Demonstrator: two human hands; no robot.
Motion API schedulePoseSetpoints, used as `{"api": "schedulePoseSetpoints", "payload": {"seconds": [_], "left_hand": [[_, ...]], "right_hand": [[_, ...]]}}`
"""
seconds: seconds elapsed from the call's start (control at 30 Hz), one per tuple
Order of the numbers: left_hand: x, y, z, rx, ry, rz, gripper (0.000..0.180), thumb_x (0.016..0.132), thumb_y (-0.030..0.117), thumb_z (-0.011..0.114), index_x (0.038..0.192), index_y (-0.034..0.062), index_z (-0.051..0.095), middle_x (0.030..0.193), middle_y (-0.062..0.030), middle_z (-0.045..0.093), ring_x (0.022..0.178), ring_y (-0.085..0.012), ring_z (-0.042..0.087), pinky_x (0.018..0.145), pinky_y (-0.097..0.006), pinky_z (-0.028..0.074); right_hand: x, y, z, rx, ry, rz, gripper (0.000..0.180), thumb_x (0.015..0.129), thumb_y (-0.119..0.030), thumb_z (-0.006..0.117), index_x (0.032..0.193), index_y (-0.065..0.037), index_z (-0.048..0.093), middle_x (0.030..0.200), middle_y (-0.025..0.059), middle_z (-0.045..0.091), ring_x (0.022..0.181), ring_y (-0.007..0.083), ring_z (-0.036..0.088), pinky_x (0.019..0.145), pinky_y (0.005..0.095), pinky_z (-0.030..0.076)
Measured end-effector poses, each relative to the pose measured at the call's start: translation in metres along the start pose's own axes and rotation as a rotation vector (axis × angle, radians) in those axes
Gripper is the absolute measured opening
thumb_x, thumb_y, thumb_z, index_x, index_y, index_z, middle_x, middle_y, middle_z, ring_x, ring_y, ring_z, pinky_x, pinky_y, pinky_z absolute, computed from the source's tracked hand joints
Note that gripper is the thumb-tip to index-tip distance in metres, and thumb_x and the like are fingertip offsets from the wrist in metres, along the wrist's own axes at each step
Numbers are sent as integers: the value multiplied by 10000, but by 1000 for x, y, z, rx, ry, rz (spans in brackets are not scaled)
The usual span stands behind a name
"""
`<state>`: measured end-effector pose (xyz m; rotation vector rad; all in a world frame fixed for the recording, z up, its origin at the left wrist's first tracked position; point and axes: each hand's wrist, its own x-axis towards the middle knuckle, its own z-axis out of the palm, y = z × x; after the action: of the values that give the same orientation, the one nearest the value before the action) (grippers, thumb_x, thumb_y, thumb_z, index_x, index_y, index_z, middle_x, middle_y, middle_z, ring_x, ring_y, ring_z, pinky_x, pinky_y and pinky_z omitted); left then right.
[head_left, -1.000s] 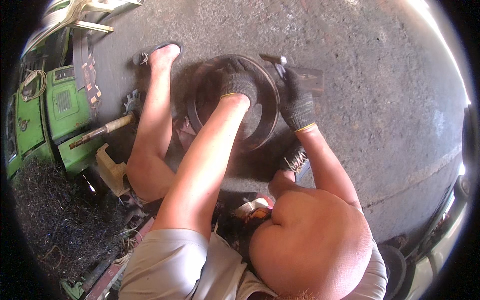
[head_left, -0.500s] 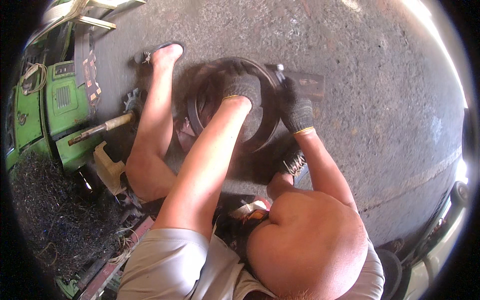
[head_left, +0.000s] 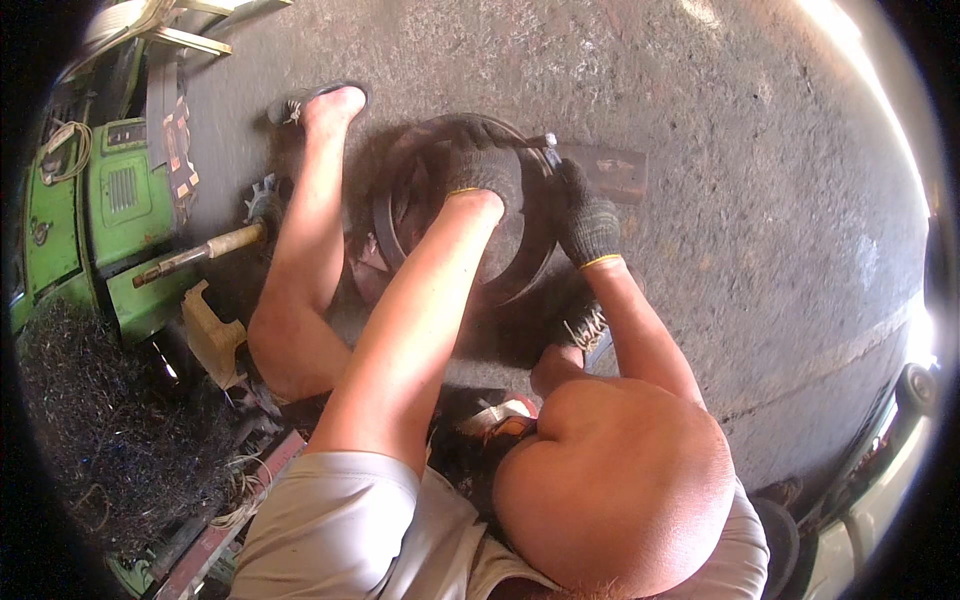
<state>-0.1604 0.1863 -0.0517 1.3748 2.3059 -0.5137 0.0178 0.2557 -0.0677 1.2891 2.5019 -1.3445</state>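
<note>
A dark, wide metal ring (head_left: 388, 215) stands on the concrete floor between my feet. My left hand (head_left: 487, 172), in a dark knitted glove, reaches across it and is closed on its far rim; the fingertips are hard to make out. At the ring's right side my right hand (head_left: 588, 215), gloved alike, is closed round a hammer (head_left: 549, 142). The hammer's small head, with a bright end, is against or just above the upper right rim. Most of its handle is hidden by the glove.
A flat dark metal piece (head_left: 617, 174) lies right of the ring. Left of my leg are a shaft with a toothed wheel (head_left: 225, 243), a yellowish block (head_left: 212, 335), a green machine (head_left: 125, 195) and a heap of metal shavings (head_left: 110, 430). A pale vehicle (head_left: 870, 520) stands at lower right.
My right hand and the hammer have moved slightly left, bringing the head to the ring's rim. The left hand and the ring stay nearly where they were.
</note>
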Motion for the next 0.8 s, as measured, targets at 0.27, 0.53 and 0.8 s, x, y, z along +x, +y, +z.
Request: {"api": "schedulePoseSetpoints", "payload": {"seconds": [0.27, 0.53, 0.8], "left_hand": [[-7, 6, -10, -44, -47, -57, 516, 899, 274, 732, 1366, 55, 716, 1494, -271, 612, 1444, -447, 532, 1223, -533, 407], [-1, 0, -22, -141, -290, -30, 802, 956, 315, 662, 1634, -13, 388, 1703, -352, 280, 1575, -510, 314, 1311, -562, 259], [-13, 6, -22, -76, -214, -64, 887, 913, 332, 719, 1668, 46, 350, 1731, -375, 163, 1610, -555, 159, 1308, -655, 181]], "right_hand": [[0, 11, 4, 68, 37, -70, 537, 1040, -411, 619, 1473, -99, 561, 1265, 303, 699, 1165, 507, 678, 935, 558, 560], [-10, 10, 2, 121, 61, -49, 479, 1086, -221, 581, 1534, -60, 540, 1449, 269, 635, 1376, 445, 593, 1112, 462, 494], [-7, 30, 16, 156, 155, -111, 527, 1052, -335, 617, 1542, -166, 523, 1365, 260, 674, 1217, 481, 667, 984, 540, 555]]}}
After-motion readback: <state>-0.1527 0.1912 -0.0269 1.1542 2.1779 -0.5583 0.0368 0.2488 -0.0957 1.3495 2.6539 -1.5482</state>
